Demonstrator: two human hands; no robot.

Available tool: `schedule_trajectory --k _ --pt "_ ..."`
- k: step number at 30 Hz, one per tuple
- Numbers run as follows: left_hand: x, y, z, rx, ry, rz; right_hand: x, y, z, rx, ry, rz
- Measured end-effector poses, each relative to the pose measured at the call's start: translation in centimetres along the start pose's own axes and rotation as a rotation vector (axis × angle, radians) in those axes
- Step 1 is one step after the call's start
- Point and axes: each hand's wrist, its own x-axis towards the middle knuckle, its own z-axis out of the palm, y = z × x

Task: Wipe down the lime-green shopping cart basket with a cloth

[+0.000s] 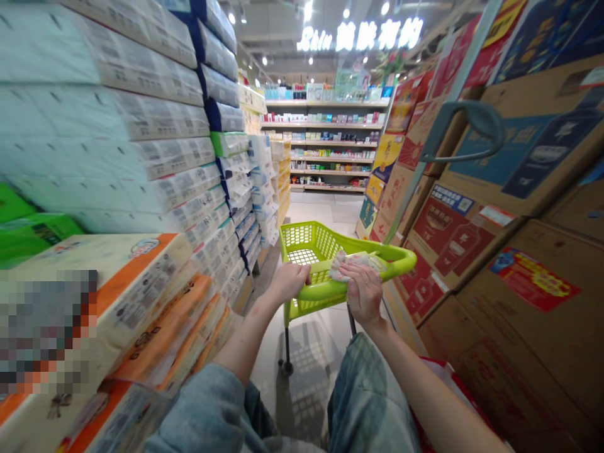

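A lime-green shopping cart with a perforated basket stands in front of me in a store aisle. My left hand is closed round the left part of its handle. A crumpled white cloth with a pinkish pattern lies over the right part of the handle and basket edge. My right hand presses this cloth against the cart, its fingers bent together over it. The visible part of the basket holds nothing else.
Tall stacks of packaged tissue line the left, with orange-and-cream packs close by. Cardboard boxes rise on the right, crossed by a slanted pole with a grey-blue handle. Shelves of small goods stand at the aisle's far end.
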Motion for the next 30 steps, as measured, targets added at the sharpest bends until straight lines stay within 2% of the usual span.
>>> schedule_trajectory --k 5,8,11,17,23,27,30 --pt "-0.2 0.7 1.4 -0.191 0.185 -0.143 -1.6 -2.2 1.7 -0.118 0.071 0.080" --pt "-0.4 1.5 2.0 -0.225 0.256 -0.164 -3.2 -3.9 2.8 -0.151 0.093 0.114" --pt "-0.6 2.2 2.3 -0.212 0.299 -0.159 -3.5 -4.6 3.1 -0.151 0.085 0.140" --pt "-0.7 3.4 3.2 -0.072 0.307 -0.138 -0.4 -2.5 1.5 -0.143 -0.051 0.084" --pt "-1.0 5.4 4.6 0.046 0.306 -0.123 2.5 -0.4 -0.7 -0.214 -0.322 0.018" --pt "-1.9 6.7 5.0 0.080 0.262 -0.013 3.4 1.1 -1.9 -0.145 -0.410 -0.027" --pt "-2.2 6.4 5.1 0.029 0.247 0.095 3.8 2.2 -2.8 -0.042 -0.445 -0.018"
